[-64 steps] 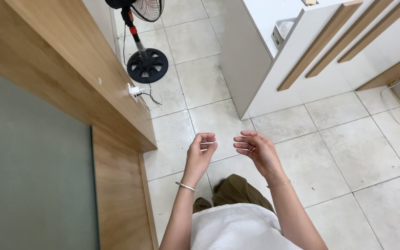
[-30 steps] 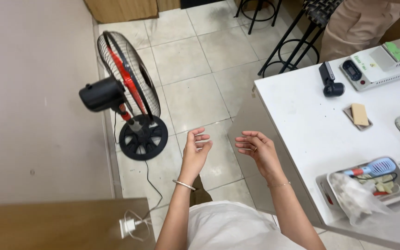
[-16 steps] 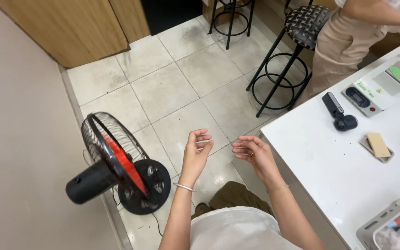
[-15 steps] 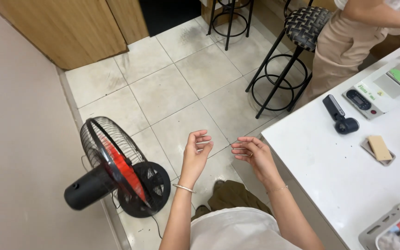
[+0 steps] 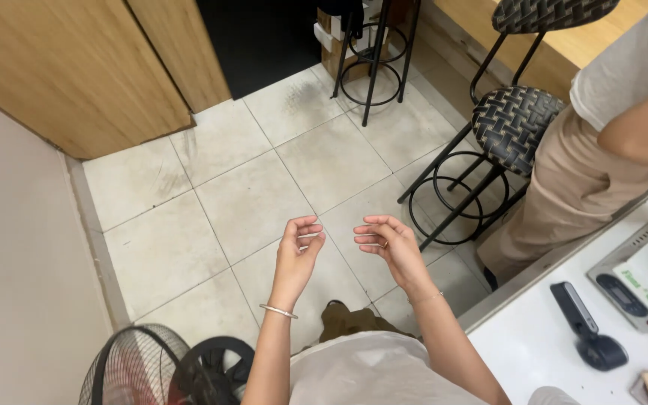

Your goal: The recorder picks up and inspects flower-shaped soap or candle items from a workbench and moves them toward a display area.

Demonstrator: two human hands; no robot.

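Hands: two, both bare, raised side by side over the tiled floor (image 5: 249, 195) at the centre of the view. Left hand (image 5: 299, 251) sits at about 9 o'clock from the right hand (image 5: 385, 246), a narrow gap between them, not touching. Each forearm runs up from the 6 o'clock edge, so the long axis of each hand points toward 12 o'clock, the fingertips curling inward toward the other hand. Fingers of both hands are loosely bent and slightly apart, clamped on nothing that can be made out; a very thin thread between the fingertips cannot be confirmed. One thin silver bangle (image 5: 277, 310) circles the left wrist.

Near items: one floor fan (image 5: 163, 371) at 7 o'clock, its round cage cut by the lower edge. One white table (image 5: 534, 352) at 4 o'clock carries one black handheld scanner (image 5: 585, 328), long axis running from 11 to 5 o'clock, and one grey desktop device (image 5: 639, 281) just beyond it.

Farther items: one other person in beige trousers (image 5: 579, 187) at 2 o'clock, beside two black stools (image 5: 515, 127) with woven seats. One wooden panel (image 5: 76, 67) stands at 11 o'clock, next to one dark doorway (image 5: 264, 37) at 12 o'clock.
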